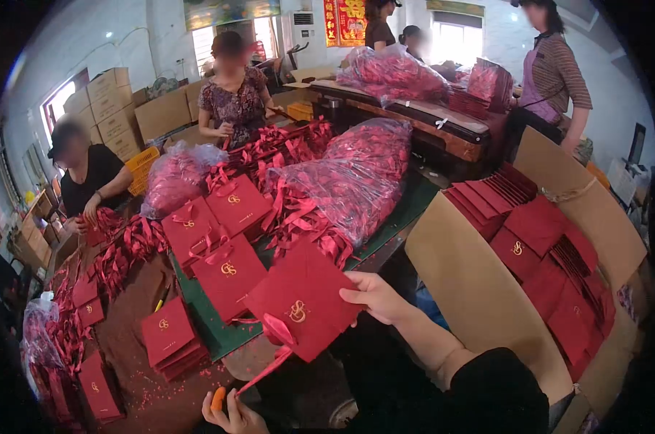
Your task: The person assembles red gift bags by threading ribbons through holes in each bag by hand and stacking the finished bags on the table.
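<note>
Bag in play: a flat, squarish red paper bag with a gold emblem was held up between the hands, emblem face toward the camera!
Right hand: the bag's right edge was firmly gripped by the right hand, thumb laid over the front; the fingers behind were mostly hidden.
Left hand: down low, the left hand was curled, an orange finger cover worn, a ribbon end apparently pinched at the fingertips.
Ribbon line: a long, glossy, pink-red ribbon was stretched slantwise from the bag's lower left down to the left hand.
The key gap: the bag was set above and beyond the left hand, joined only by ribbon; by the right hand, clearly nearer, it was touched directly.
Flanks: matching red paper bags with ribbon handles were piled just beyond; to the right, a brown cardboard carton was filled with more.
</note>
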The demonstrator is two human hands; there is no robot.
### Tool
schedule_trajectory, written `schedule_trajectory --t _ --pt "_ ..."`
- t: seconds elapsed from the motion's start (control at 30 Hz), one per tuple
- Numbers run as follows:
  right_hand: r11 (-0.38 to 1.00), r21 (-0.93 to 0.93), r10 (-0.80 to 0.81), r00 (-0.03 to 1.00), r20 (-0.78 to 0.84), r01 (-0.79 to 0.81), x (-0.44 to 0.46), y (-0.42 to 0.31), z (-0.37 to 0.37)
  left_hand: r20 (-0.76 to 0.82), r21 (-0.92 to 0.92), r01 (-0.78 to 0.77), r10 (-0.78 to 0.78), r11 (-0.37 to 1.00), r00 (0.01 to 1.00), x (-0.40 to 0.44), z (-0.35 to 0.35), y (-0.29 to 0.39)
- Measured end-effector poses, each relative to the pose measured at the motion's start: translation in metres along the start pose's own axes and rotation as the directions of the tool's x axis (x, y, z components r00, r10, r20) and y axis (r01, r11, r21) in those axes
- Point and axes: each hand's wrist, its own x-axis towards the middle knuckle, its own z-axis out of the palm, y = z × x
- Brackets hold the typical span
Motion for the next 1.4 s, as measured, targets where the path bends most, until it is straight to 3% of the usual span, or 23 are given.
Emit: schedule_trajectory --t 0.1,0.13,0.17,0.2,0.27,0.3,0.4,0.43,0.47,0.57,0.6,0.67,0.73,0.77,0.8,0.87,0.97,1.03,1.1,1.17,1.27,1.3,1.4 --pt "0.993 -0.113 -0.031 1.000 -0.001 0.031 -0.003 -0.003 -0.002 0.039 0.078 -0.097 0.094 0.992 0.995 0.013 -0.002 0.020" --pt "0.997 -0.073 -0.027 0.993 0.113 0.036 -0.006 -0.005 -0.007 0.062 -0.024 -0.050 0.051 0.998 0.997 0.016 -0.001 0.028" --pt "0.986 -0.147 -0.066 0.996 0.057 0.073 -0.007 -0.002 -0.005 0.084 -0.122 0.003 0.008 0.993 0.996 0.017 0.003 0.031" --pt "0.969 -0.222 -0.108 0.994 0.006 0.106 -0.008 0.000 -0.002 0.130 -0.117 0.018 -0.003 0.993 0.992 0.017 0.004 0.031" --pt "0.970 -0.212 -0.111 0.992 0.068 0.123 -0.010 0.005 -0.012 0.102 -0.130 -0.043 0.056 0.991 0.993 0.019 0.008 0.031" --pt "0.965 -0.222 -0.120 0.989 0.087 0.137 -0.010 0.011 -0.019 0.114 -0.127 0.003 0.011 0.992 0.993 0.017 0.011 0.029" --pt "0.996 -0.029 -0.081 0.997 -0.016 0.080 -0.011 0.004 -0.011 0.058 -0.165 0.076 -0.067 0.983 0.996 0.020 0.011 0.029" --pt "0.998 0.006 -0.063 0.998 -0.004 0.063 -0.010 0.008 -0.021 0.041 -0.203 0.184 -0.179 0.962 0.983 0.018 0.013 0.028" --pt "0.999 0.011 -0.044 0.999 0.008 0.044 -0.007 0.009 -0.019 0.038 -0.196 0.194 -0.190 0.961 0.981 0.016 0.013 0.025" --pt "0.991 -0.038 -0.132 0.984 -0.118 0.129 0.012 0.001 -0.004 0.020 -0.242 0.231 -0.233 0.943 0.972 0.015 0.017 0.026" --pt "0.953 -0.078 -0.301 0.944 -0.134 0.293 0.021 -0.004 0.010 0.025 -0.243 0.234 -0.235 0.941 0.972 0.014 0.018 0.026" --pt "0.786 -0.222 -0.607 0.788 -0.099 0.577 0.042 -0.009 0.031 0.022 -0.261 0.208 -0.210 0.943 0.978 0.015 0.020 0.029" --pt "0.552 -0.552 -0.738 0.674 0.027 0.625 0.062 -0.010 0.045 0.021 -0.256 0.174 -0.175 0.951 0.984 0.014 0.025 0.031" --pt "0.176 -0.735 -0.796 0.534 0.285 0.655 0.084 -0.009 0.040 0.030 -0.246 0.165 -0.163 0.955 0.986 0.011 0.027 0.031" --pt "-0.028 -0.779 -0.775 0.478 0.412 0.627 0.096 -0.010 0.051 0.045 -0.277 0.195 -0.190 0.941 0.981 0.011 0.029 0.034" --pt "-0.303 -0.742 -0.634 0.455 0.626 0.598 0.131 0.014 0.049 0.068 -0.312 0.190 -0.178 0.931 0.982 0.017 0.033 0.039" --pt "-0.388 -0.665 -0.383 0.545 0.746 0.638 0.158 0.067 0.033 0.157 -0.357 0.094 -0.039 0.929 0.987 0.050 0.032 0.059" --pt "-0.404 -0.695 -0.307 0.627 0.715 0.595 0.158 0.090 0.029 0.240 -0.334 0.077 0.006 0.939 0.971 0.075 0.039 0.068" --pt "-0.416 -0.704 -0.307 0.639 0.705 0.576 0.155 0.090 0.031 0.306 -0.277 0.087 0.002 0.957 0.952 0.097 0.057 0.069" --pt "-0.315 -0.767 -0.390 0.661 0.641 0.559 0.148 0.083 0.037 0.315 -0.192 0.048 0.016 0.980 0.949 0.115 0.088 0.057" --pt "-0.195 -0.792 -0.458 0.660 0.595 0.579 0.146 0.083 0.042 0.350 -0.195 0.226 -0.148 0.954 0.925 0.134 0.132 0.042" --pt "-0.171 -0.794 -0.535 0.622 0.572 0.583 0.148 0.082 0.042 0.348 -0.205 0.220 -0.139 0.954 0.927 0.139 0.141 0.039" --pt "0.054 -0.888 -0.654 0.688 0.314 0.456 0.166 0.088 0.029 0.356 -0.186 0.303 -0.224 0.935 0.907 0.148 0.154 0.034"
